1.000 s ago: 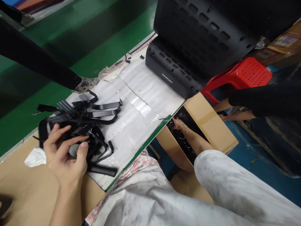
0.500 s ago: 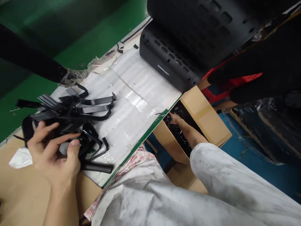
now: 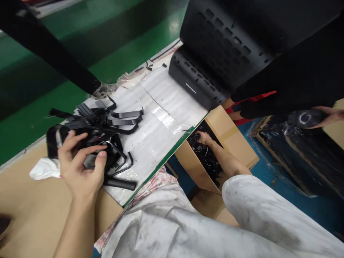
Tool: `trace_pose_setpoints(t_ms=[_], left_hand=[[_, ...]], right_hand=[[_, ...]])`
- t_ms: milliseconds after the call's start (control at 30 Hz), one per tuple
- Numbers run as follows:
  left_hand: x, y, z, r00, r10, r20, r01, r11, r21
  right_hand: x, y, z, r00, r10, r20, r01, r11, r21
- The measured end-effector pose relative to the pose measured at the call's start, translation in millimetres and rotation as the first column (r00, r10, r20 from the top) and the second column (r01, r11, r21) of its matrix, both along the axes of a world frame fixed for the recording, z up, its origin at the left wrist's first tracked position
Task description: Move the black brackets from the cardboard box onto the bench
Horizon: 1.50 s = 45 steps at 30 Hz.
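Bench: white-covered top (image 3: 161,104) with green edge, set across frame centre; green floor at upper left.
Left hand (image 3: 80,168): lower left, fingers curled loosely, apart, laid on pile of black clips (image 3: 99,125); nothing seen clamped.
Clips: heaped at bench's left end, just above a white rag (image 3: 44,168).
Right hand (image 3: 202,138): centre-right, reached into cardboard box (image 3: 233,136) w/ black parts; grip can't be told.
Black case (image 3: 215,61): upper right, perforated, on bench.
Other person's hand (image 3: 330,114): far right edge.
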State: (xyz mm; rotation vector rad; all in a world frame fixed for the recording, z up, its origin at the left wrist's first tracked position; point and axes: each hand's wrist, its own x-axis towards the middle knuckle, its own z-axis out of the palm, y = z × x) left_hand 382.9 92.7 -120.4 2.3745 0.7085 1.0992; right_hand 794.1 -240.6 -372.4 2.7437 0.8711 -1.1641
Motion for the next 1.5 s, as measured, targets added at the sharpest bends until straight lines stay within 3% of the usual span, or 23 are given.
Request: trace_pose_setpoints(t_ms=[267, 633, 1000, 1300, 1500], left_hand=[[-1.4, -0.3, 0.3, 1.000, -0.004, 0.025, 0.004, 1.000, -0.012], [-2.7, -2.6, 3.7, 0.999, -0.005, 0.045, 0.008, 0.997, -0.077], [-3.8, -2.9, 5.4, 0.999, 0.014, 0.040, -0.009, 0.992, -0.123], [-5.1, -4.0, 3.6, 0.995, -0.031, 0.096, 0.041, 0.994, -0.105], [-7.1, -3.9, 3.3, 0.990, -0.060, 0.130, 0.071, 0.994, -0.082]], right_hand=[[10.2, -20.4, 32.5, 0.998, -0.053, -0.031, 0.057, 0.983, 0.177], [24.3, -35.2, 86.2, 0.985, -0.101, -0.141, 0.153, 0.888, 0.433], [14.6, -17.7, 127.9, 0.971, -0.110, -0.211, 0.198, 0.863, 0.464], [3.6, -11.7, 187.6, 0.990, -0.100, -0.100, 0.137, 0.854, 0.501], [-4.2, -13.7, 216.6, 0.993, -0.114, -0.030, 0.115, 0.873, 0.475]])
